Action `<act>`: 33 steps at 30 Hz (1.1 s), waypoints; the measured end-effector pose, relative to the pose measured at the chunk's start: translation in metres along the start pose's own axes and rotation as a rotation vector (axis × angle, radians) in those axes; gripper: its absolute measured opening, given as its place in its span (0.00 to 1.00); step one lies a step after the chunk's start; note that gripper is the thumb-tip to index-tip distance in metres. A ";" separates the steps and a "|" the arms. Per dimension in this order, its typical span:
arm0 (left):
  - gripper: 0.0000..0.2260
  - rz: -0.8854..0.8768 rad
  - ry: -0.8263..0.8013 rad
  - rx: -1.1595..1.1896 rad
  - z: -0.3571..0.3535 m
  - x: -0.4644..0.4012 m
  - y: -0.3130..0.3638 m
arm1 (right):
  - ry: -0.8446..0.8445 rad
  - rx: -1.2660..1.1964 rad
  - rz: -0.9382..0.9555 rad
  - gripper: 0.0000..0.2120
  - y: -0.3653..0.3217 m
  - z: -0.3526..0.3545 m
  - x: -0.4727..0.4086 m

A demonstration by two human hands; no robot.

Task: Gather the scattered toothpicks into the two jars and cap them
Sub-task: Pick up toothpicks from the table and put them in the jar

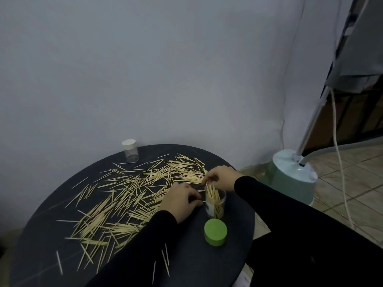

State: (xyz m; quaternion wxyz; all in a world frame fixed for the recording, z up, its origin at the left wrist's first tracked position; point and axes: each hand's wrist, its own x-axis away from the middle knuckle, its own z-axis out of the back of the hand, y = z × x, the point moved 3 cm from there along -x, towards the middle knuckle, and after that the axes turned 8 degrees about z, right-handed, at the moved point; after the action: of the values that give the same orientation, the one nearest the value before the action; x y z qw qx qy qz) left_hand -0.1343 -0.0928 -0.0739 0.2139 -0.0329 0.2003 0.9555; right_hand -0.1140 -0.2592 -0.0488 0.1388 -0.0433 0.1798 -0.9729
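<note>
Toothpicks (pixel 132 195) scattered across round black table (pixel 51 204). Open clear jar (pixel 215 204) near right edge, part-filled; right hand (pixel 222 178) pinches toothpicks above it. Left hand (pixel 181 200) curled beside jar, grip unclear. Green lid (pixel 215 232) in front; white-capped jar (pixel 130 150) at far edge.

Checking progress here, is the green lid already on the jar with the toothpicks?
No, the green lid lies on the table beside the open jar.

toothpicks (pixel 116 208): pale wood | jar (pixel 215 204): clear plastic | green lid (pixel 215 232): matt | table (pixel 51 204): dark, matt
</note>
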 end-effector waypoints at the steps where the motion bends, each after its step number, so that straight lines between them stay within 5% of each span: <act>1: 0.09 -0.009 0.000 -0.016 0.000 0.000 0.001 | -0.006 0.013 0.000 0.08 -0.001 -0.001 -0.003; 11: 0.09 0.088 0.060 -0.245 0.016 -0.014 -0.015 | -0.023 0.371 0.087 0.07 -0.010 -0.003 -0.019; 17: 0.16 0.199 0.154 -0.244 0.006 -0.019 -0.020 | 0.073 0.340 0.100 0.08 -0.003 -0.006 -0.028; 25: 0.21 0.005 0.024 -0.399 0.000 -0.034 -0.012 | 0.068 0.349 0.094 0.12 -0.005 -0.008 -0.031; 33: 0.14 -0.001 0.051 -0.412 0.005 -0.035 -0.015 | 0.031 0.351 0.060 0.09 -0.006 -0.008 -0.030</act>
State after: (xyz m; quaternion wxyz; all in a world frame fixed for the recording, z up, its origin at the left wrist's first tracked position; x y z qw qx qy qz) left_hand -0.0964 -0.0918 -0.0696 0.1979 -0.1000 0.0060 0.9751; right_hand -0.0877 -0.2422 -0.0552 0.1705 0.0019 0.0104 -0.9853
